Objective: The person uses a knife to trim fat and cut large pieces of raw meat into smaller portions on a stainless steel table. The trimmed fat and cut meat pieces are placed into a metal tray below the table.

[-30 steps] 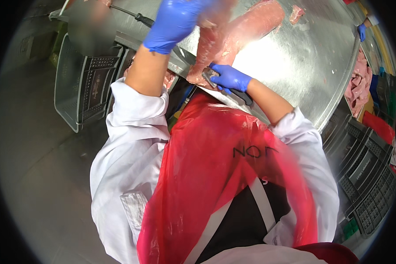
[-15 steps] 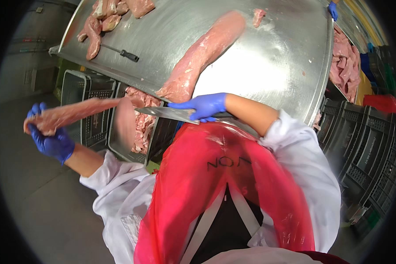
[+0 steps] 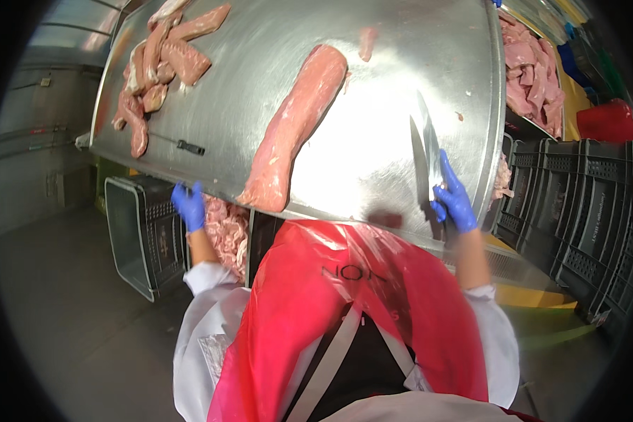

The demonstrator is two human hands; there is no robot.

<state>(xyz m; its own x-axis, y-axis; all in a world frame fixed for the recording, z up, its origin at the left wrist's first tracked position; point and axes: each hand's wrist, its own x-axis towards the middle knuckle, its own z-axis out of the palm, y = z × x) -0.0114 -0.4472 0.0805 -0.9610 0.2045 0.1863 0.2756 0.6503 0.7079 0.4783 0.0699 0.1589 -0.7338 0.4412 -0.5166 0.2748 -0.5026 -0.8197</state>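
Note:
Near the steel table (image 3: 401, 42)'s front-left edge, my gloved left hand (image 3: 188, 205) has its fingers apart and holds nothing, beside a crate of pink meat trimmings (image 3: 225, 239). My gloved right hand (image 3: 451, 200) grips a long knife (image 3: 429, 141), blade pointing away over the right part of the table. A long piece of raw meat (image 3: 288, 126) lies diagonally between my hands, its lower end at the front edge. Several meat pieces (image 3: 183, 60) lie piled at the back left, near a thin steel rod with a black handle (image 3: 190, 146). A small scrap (image 3: 368, 42) lies behind the long piece.
An open grey crate (image 3: 137, 239) stands left of the trimmings. At the right are a tray of meat (image 3: 531, 77), a red container (image 3: 607, 119) and stacked dark crates (image 3: 570, 211). A co-worker's blue-gloved hand (image 3: 496, 3) shows at the table's far right corner.
The meat strip that was in my left hand half a second ago is no longer there; that hand moved right and up. My right hand moved right, swinging the knife to point forward. The view shifted.

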